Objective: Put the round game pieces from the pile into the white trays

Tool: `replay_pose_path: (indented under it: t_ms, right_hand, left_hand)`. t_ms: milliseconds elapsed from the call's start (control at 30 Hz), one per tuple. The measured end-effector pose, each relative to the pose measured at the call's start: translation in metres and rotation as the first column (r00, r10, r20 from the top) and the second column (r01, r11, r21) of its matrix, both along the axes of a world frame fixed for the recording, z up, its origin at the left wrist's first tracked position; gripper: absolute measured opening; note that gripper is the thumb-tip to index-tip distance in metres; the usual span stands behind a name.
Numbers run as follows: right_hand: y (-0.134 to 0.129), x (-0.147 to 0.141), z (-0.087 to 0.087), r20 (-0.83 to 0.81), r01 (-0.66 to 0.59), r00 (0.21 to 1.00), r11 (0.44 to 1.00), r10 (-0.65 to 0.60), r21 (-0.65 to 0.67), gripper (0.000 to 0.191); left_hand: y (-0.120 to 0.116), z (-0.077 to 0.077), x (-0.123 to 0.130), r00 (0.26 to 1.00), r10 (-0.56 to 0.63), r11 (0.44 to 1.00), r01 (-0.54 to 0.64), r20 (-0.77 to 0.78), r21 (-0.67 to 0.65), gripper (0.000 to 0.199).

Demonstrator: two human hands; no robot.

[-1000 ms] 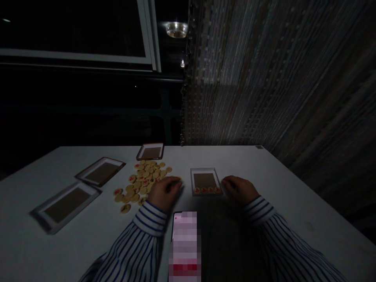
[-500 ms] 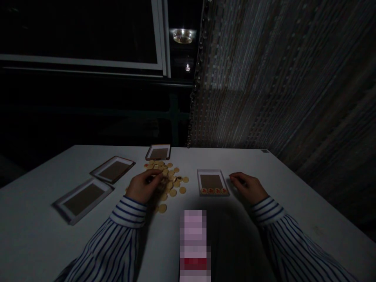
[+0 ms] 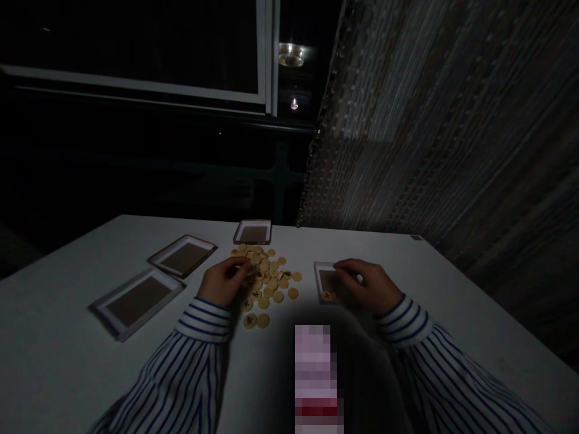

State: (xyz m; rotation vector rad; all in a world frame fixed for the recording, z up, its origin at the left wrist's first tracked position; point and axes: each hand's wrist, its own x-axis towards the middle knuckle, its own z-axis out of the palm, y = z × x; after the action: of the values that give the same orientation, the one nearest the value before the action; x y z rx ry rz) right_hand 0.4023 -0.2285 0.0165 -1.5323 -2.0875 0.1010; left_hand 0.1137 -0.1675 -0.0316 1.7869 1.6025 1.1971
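Observation:
My left hand (image 3: 225,282) is at the left side of a loose pile of round wooden xiangqi pieces (image 3: 263,303). Its fingers are pinched over the pile; what they hold, if anything, is hidden. My right hand (image 3: 371,286) reaches over the right side of a shallow tray (image 3: 317,283) with a pale rim and a dark bottom. Thumb and forefinger come together there, and I cannot make out anything between them. A red-marked xiangqi piece (image 3: 326,296) lies along the tray's near edge, with others partly covered by my hand.
Two more shallow trays, a near one (image 3: 124,330) and one behind it (image 3: 199,266), lie left of the pile. Another tray (image 3: 236,232) sits behind it. All rest on a white table (image 3: 271,386). A bead curtain (image 3: 384,132) hangs at the back right.
My right hand has moved left from beside the tray to over it, covering some red-marked pieces. My left hand stays by the pile. The view has shifted slightly.

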Motion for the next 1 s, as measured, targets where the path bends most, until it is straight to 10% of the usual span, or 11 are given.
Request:
replay_pose_path:
  t_ms: [400,1000]
  right_hand:
    - [0.032,-0.055,0.007,0.140,-0.103,0.985,0.995,0.103,-0.006,0.025]
    - [0.054,-0.106,-0.032,0.524,-0.281,0.781,0.940,0.341,-0.192,0.019]
  left_hand:
    - [-0.001,-0.012,0.003,0.972,0.047,0.994,-0.023,-0.229,0.107,0.035]
    - [-0.005,-0.014,0.007,0.927,-0.043,0.986,0.100,-0.373,0.134,0.029]
